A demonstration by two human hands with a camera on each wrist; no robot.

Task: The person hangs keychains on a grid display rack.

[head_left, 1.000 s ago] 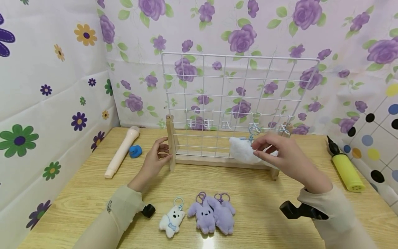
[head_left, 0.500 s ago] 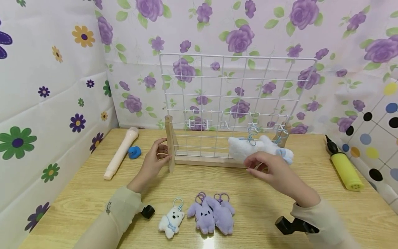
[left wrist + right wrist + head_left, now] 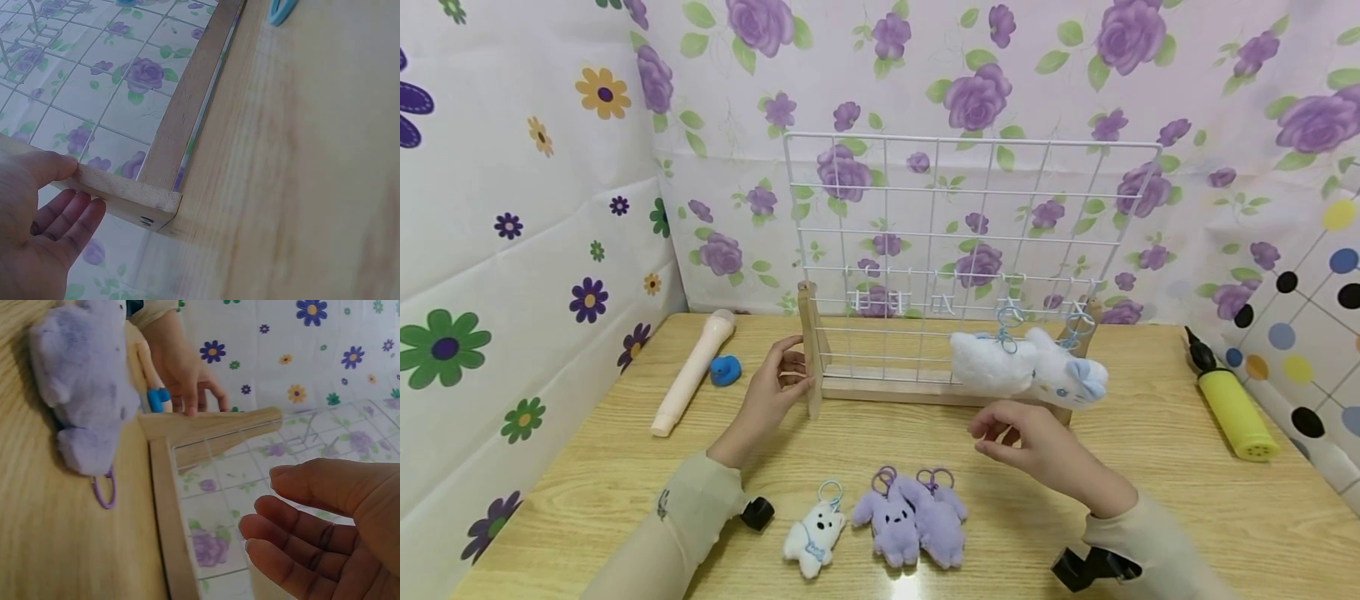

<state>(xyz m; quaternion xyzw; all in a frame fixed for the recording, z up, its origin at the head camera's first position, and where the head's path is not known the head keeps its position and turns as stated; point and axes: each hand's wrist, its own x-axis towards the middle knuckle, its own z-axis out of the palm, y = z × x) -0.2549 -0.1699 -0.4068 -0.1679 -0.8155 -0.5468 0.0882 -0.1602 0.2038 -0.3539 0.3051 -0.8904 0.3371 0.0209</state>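
Observation:
A white wire grid rack stands upright in wooden end supports. My left hand grips its left wooden support, thumb on one side and fingers on the other. Two white plush keychains hang by blue rings from hooks at the right: one shows its plain back, the other a face and blue bow. Below them my right hand is held loosely curled, with nothing in it. On the table in front lie a white bear keychain and two purple plush keychains, side by side.
A pale microphone-shaped object and a small blue duck lie left of the rack. At the right edge is a yellow hand pump with a black nozzle. More white hooks hang on the grid. Floral cloth walls surround the table.
My right hand has let go of the white plush keychains and moved down toward the table, leaving them hanging. The left hand stays on the wooden support.

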